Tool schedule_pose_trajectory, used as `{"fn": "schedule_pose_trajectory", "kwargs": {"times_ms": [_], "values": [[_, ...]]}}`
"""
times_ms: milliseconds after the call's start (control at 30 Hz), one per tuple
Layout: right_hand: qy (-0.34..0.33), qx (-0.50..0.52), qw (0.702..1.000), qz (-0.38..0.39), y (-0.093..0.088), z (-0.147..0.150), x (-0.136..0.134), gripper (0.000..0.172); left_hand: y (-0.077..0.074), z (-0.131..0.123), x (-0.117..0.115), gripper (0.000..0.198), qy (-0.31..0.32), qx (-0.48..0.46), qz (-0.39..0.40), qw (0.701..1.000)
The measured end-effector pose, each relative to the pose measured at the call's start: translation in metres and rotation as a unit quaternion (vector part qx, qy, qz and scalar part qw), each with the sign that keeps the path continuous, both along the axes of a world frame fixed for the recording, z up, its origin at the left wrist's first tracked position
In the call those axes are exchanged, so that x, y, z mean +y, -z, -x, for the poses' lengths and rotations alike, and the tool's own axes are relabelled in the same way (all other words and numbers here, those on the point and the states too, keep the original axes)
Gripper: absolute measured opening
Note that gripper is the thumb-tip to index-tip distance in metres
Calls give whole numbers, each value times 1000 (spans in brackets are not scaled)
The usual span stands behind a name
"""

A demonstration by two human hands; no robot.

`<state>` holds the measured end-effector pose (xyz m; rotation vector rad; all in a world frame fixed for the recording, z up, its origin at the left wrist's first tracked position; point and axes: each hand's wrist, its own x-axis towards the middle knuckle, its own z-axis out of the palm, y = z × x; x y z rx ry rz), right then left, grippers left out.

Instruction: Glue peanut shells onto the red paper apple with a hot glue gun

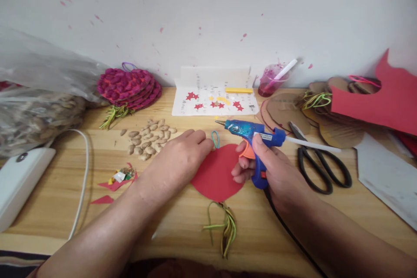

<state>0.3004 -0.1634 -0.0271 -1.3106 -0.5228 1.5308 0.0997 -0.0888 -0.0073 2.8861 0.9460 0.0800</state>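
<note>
My right hand grips a blue hot glue gun with an orange trigger. Its metal nozzle points left, and a white glue stick sticks out of the back. Beneath lies a round red paper shape with a teal loop at its top and a green string tassel at its bottom. My left hand is closed in a pinch over the shape's upper left edge, beside the loop. What its fingertips hold, if anything, is hidden. Loose peanuts lie just beyond that hand.
Black-handled scissors and cut cardboard lie at right, under red paper. Behind are a paper sheet with small stars, a paint cup and stacked purple discs. A peanut bag and white device stand left.
</note>
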Motion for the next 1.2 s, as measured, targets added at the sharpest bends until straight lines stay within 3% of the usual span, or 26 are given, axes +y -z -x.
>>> {"fn": "schedule_pose_trajectory", "kwargs": {"times_ms": [467, 767, 1200], "values": [[4, 20, 1000, -2, 1, 0, 0, 46, 1, 0, -1, 16, -11, -4, 17, 1000], [6, 16, 1000, 5, -3, 1, 0, 47, 10, 10, 5, 16, -104, -198, 77, 972], [10, 13, 1000, 5, -1, 0, 0, 48, 24, 4, 2, 21, -98, -158, 53, 981]]}}
